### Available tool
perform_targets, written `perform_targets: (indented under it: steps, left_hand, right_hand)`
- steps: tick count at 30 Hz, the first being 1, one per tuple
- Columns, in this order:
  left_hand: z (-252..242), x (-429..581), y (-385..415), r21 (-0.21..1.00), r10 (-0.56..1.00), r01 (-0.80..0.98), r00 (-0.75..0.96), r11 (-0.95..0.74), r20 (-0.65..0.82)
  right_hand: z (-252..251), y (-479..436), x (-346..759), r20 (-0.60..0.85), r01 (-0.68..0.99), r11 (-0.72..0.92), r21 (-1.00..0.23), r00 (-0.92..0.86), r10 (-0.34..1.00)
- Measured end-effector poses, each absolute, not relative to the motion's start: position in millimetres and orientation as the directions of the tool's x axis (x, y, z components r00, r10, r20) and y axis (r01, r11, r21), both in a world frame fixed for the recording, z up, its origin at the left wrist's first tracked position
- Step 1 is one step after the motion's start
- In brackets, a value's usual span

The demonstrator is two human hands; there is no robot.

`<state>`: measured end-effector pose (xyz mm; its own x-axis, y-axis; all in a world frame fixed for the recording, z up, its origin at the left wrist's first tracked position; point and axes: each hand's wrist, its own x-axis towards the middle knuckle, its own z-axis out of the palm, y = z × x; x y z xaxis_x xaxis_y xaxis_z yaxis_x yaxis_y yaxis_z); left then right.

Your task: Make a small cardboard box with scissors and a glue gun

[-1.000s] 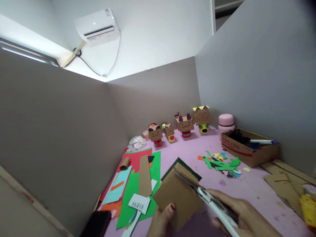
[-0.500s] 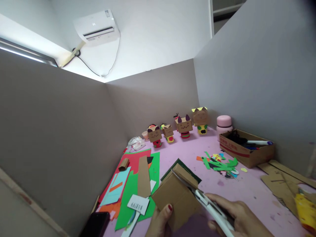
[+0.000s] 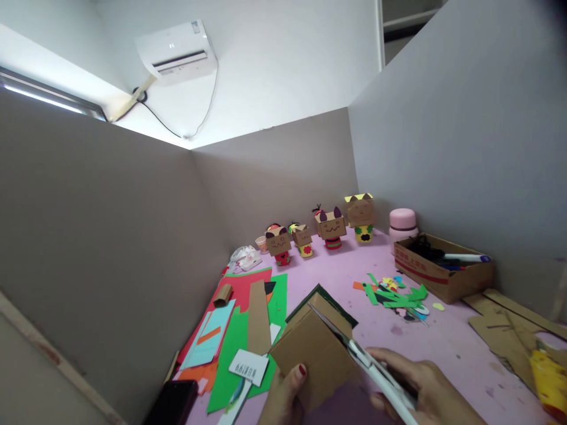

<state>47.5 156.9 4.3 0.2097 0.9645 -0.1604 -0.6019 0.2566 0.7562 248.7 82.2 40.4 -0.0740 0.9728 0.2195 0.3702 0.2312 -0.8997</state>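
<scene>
My left hand point(image 3: 283, 398) pinches a brown cardboard piece point(image 3: 312, 351) at its lower edge, thumb on top. My right hand point(image 3: 425, 386) is wrapped round white-handled scissors point(image 3: 376, 372), whose blades point(image 3: 330, 324) lie along the cardboard's right side, reaching toward its far corner. A dark green sheet point(image 3: 325, 298) lies under the cardboard on the pink tabletop point(image 3: 336, 271).
Coloured paper sheets point(image 3: 239, 327) and a black phone point(image 3: 173, 401) lie at the left. Several cardboard box figures point(image 3: 330, 227) stand at the back by a pink flask point(image 3: 402, 224). Paper scraps point(image 3: 394, 292), an open box with pens point(image 3: 443, 265) and cardboard offcuts point(image 3: 509, 324) sit right. Partition walls enclose the desk.
The scissors have edged a little further along the cardboard. The view has shifted slightly; both hands keep their grip.
</scene>
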Motion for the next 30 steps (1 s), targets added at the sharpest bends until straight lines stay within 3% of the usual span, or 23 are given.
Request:
perform_targets:
  steps: [6, 11, 17, 25, 30]
  left_hand:
    - [15, 47, 153, 0.808, 0.974, -0.546, 0.168, 0.219, -0.151]
    - [21, 46, 154, 0.850, 0.987, -0.503, 0.111, 0.159, -0.119]
    - [20, 46, 158, 0.864, 0.989, -0.486, 0.121, 0.132, -0.083]
    - [20, 45, 160, 0.888, 0.991, -0.456, 0.133, 0.063, -0.003]
    - [28, 45, 162, 0.940, 0.995, -0.336, 0.063, -0.052, 0.078]
  right_hand:
    - [27, 93, 257, 0.225, 0.271, 0.258, -0.927, -0.147, 0.963]
    - [24, 94, 264, 0.284, 0.418, 0.282, -0.864, -0.058, 0.957]
    - [11, 94, 268, 0.382, 0.701, 0.250, -0.668, 0.035, 0.924]
    - [-2, 99, 279, 0.709, 0.946, 0.232, -0.225, -0.004, 0.705]
    - [-5, 103, 280, 0.691, 0.969, 0.186, -0.162, -0.023, 0.723]
